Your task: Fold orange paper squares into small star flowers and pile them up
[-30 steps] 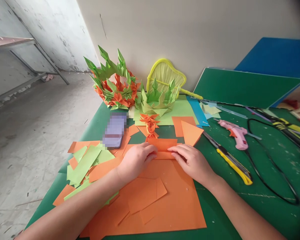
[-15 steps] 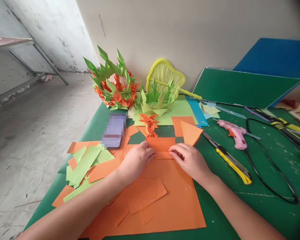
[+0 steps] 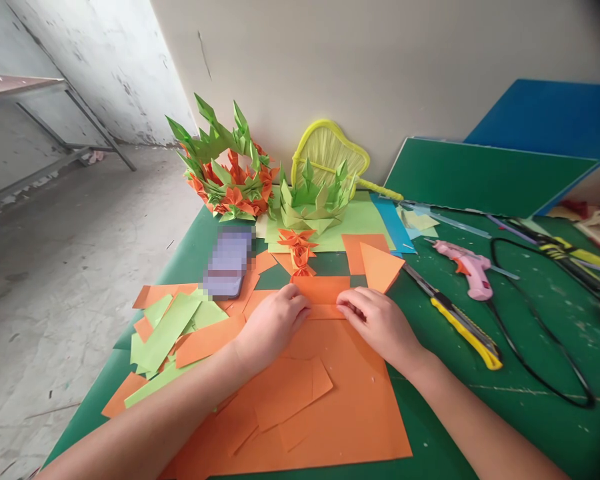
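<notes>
Between my two hands lies a small orange paper sheet point(image 3: 324, 291) with a fold along its near edge. My left hand point(image 3: 276, 319) pinches its left side, fingers closed. At the right side, my right hand point(image 3: 375, 315) pinches the same sheet between thumb and fingers. Beneath is a large orange sheet point(image 3: 360, 400) with loose cut pieces on it. Just beyond the folded sheet sit folded orange paper flowers point(image 3: 301, 251). An orange paper triangle point(image 3: 381, 267) lies beyond my right hand.
A phone point(image 3: 230, 261) and green and orange scraps point(image 3: 167, 330) lie at left. Paper crowns point(image 3: 314, 203) and a yellow fan point(image 3: 330, 150) stand at the back. To the right are a yellow box cutter point(image 3: 465, 330) and a pink glue gun point(image 3: 467, 267) with its cord.
Almost nothing differs. Both hands keep their hold on the folded orange sheet, and the whole view has shifted very slightly.
</notes>
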`<move>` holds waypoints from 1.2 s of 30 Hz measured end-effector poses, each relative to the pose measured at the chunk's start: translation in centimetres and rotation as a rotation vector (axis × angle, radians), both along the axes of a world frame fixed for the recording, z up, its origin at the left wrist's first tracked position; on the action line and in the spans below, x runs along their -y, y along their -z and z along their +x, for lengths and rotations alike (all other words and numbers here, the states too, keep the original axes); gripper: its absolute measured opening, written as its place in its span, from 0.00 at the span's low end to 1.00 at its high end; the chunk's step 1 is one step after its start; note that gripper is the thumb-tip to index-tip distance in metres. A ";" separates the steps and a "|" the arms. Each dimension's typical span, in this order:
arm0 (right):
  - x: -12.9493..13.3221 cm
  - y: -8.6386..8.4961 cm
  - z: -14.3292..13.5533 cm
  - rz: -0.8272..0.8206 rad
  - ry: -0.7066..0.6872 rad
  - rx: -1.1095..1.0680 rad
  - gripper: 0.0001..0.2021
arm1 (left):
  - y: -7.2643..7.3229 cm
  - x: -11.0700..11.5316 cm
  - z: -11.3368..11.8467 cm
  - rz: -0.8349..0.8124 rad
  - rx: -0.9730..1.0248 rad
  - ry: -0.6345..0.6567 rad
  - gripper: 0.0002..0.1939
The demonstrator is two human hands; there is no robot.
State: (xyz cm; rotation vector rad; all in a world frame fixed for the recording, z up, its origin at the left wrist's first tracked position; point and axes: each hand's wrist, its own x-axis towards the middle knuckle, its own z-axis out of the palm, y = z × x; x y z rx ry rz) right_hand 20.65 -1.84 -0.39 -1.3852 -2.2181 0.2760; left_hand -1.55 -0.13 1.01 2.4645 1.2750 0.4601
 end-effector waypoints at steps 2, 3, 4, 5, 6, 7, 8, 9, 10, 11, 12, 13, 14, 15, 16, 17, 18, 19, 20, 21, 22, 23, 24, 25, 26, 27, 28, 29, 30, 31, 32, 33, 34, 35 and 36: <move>0.0 0.0 0.0 0.000 -0.003 0.010 0.08 | 0.0 0.0 0.0 -0.014 -0.002 0.001 0.12; 0.0 0.0 0.0 -0.002 -0.003 0.014 0.08 | 0.0 0.0 0.0 -0.017 -0.001 0.002 0.12; 0.0 0.0 0.0 -0.005 -0.003 0.017 0.08 | 0.0 0.0 0.0 -0.020 -0.003 0.005 0.12; -0.1 0.0 0.0 -0.008 -0.004 0.020 0.07 | 0.0 0.0 0.0 -0.016 -0.007 0.006 0.11; -0.1 0.0 0.0 -0.011 -0.005 0.022 0.07 | 0.0 0.0 0.0 -0.004 -0.014 0.006 0.11; -0.1 0.0 0.0 -0.015 -0.006 0.024 0.07 | 0.1 0.0 0.0 0.015 -0.023 0.005 0.11; -0.1 0.0 0.1 -0.019 -0.005 0.028 0.07 | 0.1 -0.1 0.0 0.043 -0.032 0.002 0.11; -0.1 0.0 0.1 -0.024 -0.005 0.032 0.07 | 0.1 -0.1 0.0 0.076 -0.039 0.002 0.11; -0.1 -0.1 0.0 -0.027 -0.004 0.035 0.07 | 0.2 -0.1 0.0 0.112 -0.043 0.008 0.12; -0.2 -0.1 0.0 -0.029 -0.003 0.038 0.06 | 0.2 -0.1 0.0 0.143 -0.042 0.021 0.12; -0.2 -0.1 0.0 -0.029 -0.004 0.038 0.06 | 0.2 -0.1 0.0 0.165 -0.040 0.045 0.12; -0.2 -0.1 0.0 -0.026 -0.006 0.037 0.06 | 0.2 0.0 0.0 0.176 -0.037 0.076 0.13; -0.2 -0.1 0.0 -0.022 -0.007 0.035 0.07 | 0.2 0.1 0.0 0.175 -0.036 0.111 0.13; -0.2 -0.1 0.0 -0.020 -0.008 0.033 0.07 | 0.2 0.2 0.0 0.164 -0.040 0.146 0.13; -0.2 -0.1 0.0 -0.020 -0.007 0.034 0.07 | 0.2 0.3 0.0 0.147 -0.050 0.176 0.13; -0.2 -0.1 0.0 -0.023 -0.003 0.035 0.07 | 0.1 0.4 0.0 0.129 -0.069 0.200 0.14; -0.1 -0.1 0.0 -0.027 0.001 0.038 0.07 | 0.1 0.5 0.1 0.112 -0.095 0.217 0.15; -0.1 0.0 0.0 -0.031 0.005 0.039 0.07 | 0.0 0.5 0.1 0.098 -0.123 0.226 0.16; -0.1 0.0 0.0 -0.034 0.008 0.038 0.07 | 0.0 0.6 0.1 0.087 -0.149 0.227 0.17; -0.1 0.0 0.0 -0.037 0.011 0.034 0.07 | -0.1 0.5 0.1 0.078 -0.170 0.222 0.17; -0.1 0.0 0.0 -0.038 0.013 0.028 0.06 | -0.1 0.5 0.2 0.072 -0.184 0.215 0.18; -0.1 0.0 0.0 -0.041 0.014 0.023 0.06 | -0.1 0.4 0.2 0.069 -0.191 0.210 0.18; -0.1 0.0 0.0 -0.045 0.015 0.019 0.06 | -0.1 0.3 0.2 0.069 -0.193 0.206 0.19; -0.1 0.0 0.0 -0.050 0.016 0.016 0.06 | -0.1 0.3 0.2 0.070 -0.192 0.207 0.19; -0.2 0.0 0.0 -0.054 0.016 0.014 0.05 | -0.1 0.2 0.2 0.074 -0.189 0.211 0.19; -0.2 0.0 0.0 -0.057 0.016 0.013 0.05 | -0.1 0.2 0.2 0.081 -0.186 0.218 0.19; -0.2 0.0 0.1 -0.059 0.017 0.011 0.05 | -0.1 0.2 0.2 0.088 -0.181 0.226 0.19; -0.2 0.0 0.1 -0.057 0.018 0.009 0.05 | 0.0 0.2 0.1 0.094 -0.174 0.233 0.18; -0.2 -0.1 0.0 -0.048 0.017 0.010 0.06 | 0.0 0.2 0.1 0.097 -0.167 0.240 0.19; -0.1 -0.1 -0.1 -0.025 0.016 0.018 0.06 | 0.0 0.2 0.0 0.095 -0.161 0.245 0.19; 0.0 -0.2 -0.2 0.013 0.013 0.036 0.07 | 0.0 0.2 0.0 0.086 -0.156 0.248 0.19; 0.2 -0.3 -0.3 0.062 -0.002 0.065 0.08 | 0.0 0.2 0.0 0.076 -0.153 0.246 0.19; 0.3 -0.4 -0.5 0.122 -0.026 0.102 0.09 | 0.0 0.2 0.0 0.063 -0.153 0.242 0.18; 0.4 -0.6 -0.6 0.173 -0.065 0.145 0.10 | -0.1 0.1 0.1 0.051 -0.155 0.239 0.18; 0.6 -0.7 -0.8 0.215 -0.118 0.180 0.11 | -0.1 0.1 0.1 0.042 -0.157 0.237 0.17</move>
